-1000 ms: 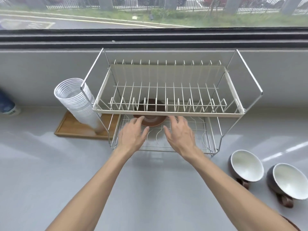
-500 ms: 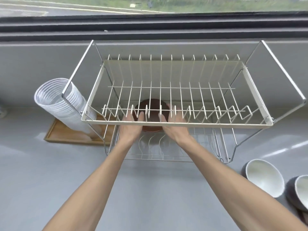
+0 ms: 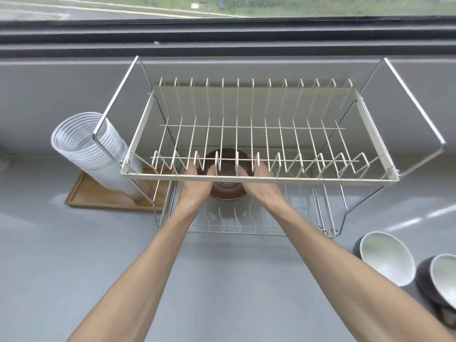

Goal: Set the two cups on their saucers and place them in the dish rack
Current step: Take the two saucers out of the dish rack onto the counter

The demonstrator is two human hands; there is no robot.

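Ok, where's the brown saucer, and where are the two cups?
brown saucer [image 3: 225, 191]: head view, its front rim between the hands.
nearer cup [image 3: 386, 257]: head view, its white inside.
farther cup [image 3: 444, 275]: head view, its white inside.

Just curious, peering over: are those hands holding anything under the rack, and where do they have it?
Both hands, left and right, hold the round brown saucer by its opposite side edges, on the wire rack's lower tier.
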